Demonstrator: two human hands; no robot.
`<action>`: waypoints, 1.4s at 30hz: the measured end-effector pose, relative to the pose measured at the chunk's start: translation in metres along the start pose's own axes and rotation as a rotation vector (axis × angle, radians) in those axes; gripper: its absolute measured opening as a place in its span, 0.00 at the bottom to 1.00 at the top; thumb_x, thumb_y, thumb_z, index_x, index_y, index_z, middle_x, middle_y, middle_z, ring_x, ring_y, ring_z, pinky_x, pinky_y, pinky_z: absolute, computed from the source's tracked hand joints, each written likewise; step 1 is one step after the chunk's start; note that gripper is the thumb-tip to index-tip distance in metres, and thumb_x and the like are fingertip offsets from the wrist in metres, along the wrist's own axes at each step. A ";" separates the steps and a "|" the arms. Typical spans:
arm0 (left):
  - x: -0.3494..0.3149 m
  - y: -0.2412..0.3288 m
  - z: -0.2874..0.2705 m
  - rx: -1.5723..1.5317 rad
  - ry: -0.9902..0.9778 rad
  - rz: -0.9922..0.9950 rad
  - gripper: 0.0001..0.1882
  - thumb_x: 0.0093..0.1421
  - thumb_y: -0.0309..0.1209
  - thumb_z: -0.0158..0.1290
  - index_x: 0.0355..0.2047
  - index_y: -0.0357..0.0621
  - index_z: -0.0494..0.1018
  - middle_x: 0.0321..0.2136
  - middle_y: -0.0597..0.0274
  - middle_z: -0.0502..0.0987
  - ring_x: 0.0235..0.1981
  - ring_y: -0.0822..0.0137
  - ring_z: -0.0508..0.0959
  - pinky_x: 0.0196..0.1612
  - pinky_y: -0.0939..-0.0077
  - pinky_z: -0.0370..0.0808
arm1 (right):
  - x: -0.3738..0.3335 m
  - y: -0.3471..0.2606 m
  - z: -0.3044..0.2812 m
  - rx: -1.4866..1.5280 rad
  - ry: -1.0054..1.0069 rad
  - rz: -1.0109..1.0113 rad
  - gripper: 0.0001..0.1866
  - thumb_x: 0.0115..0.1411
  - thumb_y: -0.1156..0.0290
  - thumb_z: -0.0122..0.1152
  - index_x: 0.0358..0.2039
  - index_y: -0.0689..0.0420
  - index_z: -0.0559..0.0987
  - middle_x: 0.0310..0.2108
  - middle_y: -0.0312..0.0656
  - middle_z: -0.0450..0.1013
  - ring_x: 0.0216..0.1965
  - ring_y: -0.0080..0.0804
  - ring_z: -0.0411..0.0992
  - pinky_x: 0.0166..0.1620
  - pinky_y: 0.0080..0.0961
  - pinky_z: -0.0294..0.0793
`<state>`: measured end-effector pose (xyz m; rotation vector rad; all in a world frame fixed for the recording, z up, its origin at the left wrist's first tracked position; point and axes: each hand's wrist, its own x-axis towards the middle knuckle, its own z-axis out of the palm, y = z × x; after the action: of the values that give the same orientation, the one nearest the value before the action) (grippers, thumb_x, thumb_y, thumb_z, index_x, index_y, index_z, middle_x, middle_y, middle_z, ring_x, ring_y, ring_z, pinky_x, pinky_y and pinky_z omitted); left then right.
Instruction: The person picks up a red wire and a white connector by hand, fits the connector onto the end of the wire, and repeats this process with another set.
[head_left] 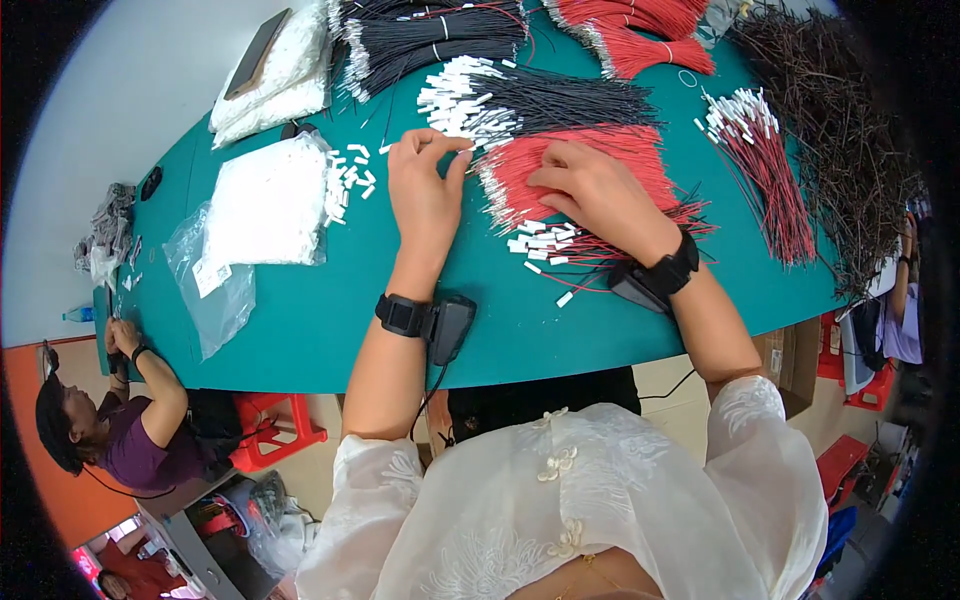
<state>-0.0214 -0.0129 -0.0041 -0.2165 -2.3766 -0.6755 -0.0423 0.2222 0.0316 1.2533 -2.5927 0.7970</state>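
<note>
My left hand (425,180) is beside the white-tipped ends of the black wires (580,100), thumb and forefinger brought together. Whatever is between those fingertips is too small to make out. My right hand (598,195) rests over a bundle of red wires (510,175), its fingers curled down onto them. Their tips are partly hidden, so I cannot tell how many wires they grip. Below that bundle lie red wires with white plastic connector housings (540,240) on their ends. Loose white housings (350,180) are scattered left of my left hand.
A bag of white housings (268,200) lies at left, another bag (300,85) behind it under a dark phone (258,52). Finished-looking red wires (765,190) and a dark wire heap (840,130) are at right. A co-worker (130,425) sits at far left.
</note>
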 end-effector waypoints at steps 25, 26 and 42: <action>-0.011 0.025 -0.009 -1.496 -0.261 -0.736 0.09 0.68 0.27 0.56 0.45 0.36 0.79 0.32 0.63 0.82 0.33 0.76 0.79 0.40 0.82 0.76 | -0.006 -0.004 -0.022 0.549 0.039 0.173 0.07 0.59 0.79 0.64 0.39 0.63 0.80 0.32 0.41 0.78 0.30 0.26 0.76 0.32 0.21 0.73; -0.010 0.026 -0.009 -1.472 -0.265 -0.725 0.08 0.68 0.27 0.56 0.44 0.36 0.79 0.32 0.63 0.81 0.33 0.76 0.79 0.40 0.82 0.76 | -0.007 -0.005 -0.022 0.541 0.067 0.176 0.07 0.59 0.79 0.65 0.39 0.63 0.81 0.32 0.41 0.78 0.29 0.24 0.75 0.30 0.19 0.71; -0.011 0.037 -0.009 -1.481 -0.312 -0.684 0.08 0.67 0.27 0.56 0.44 0.36 0.78 0.32 0.61 0.81 0.32 0.72 0.81 0.38 0.80 0.79 | -0.007 -0.017 -0.014 0.432 0.263 0.072 0.06 0.56 0.78 0.69 0.35 0.61 0.85 0.26 0.38 0.78 0.21 0.19 0.69 0.24 0.19 0.65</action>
<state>0.0042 0.0146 0.0099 -0.0955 -1.6500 -2.7636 -0.0264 0.2255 0.0477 1.0580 -2.3373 1.4869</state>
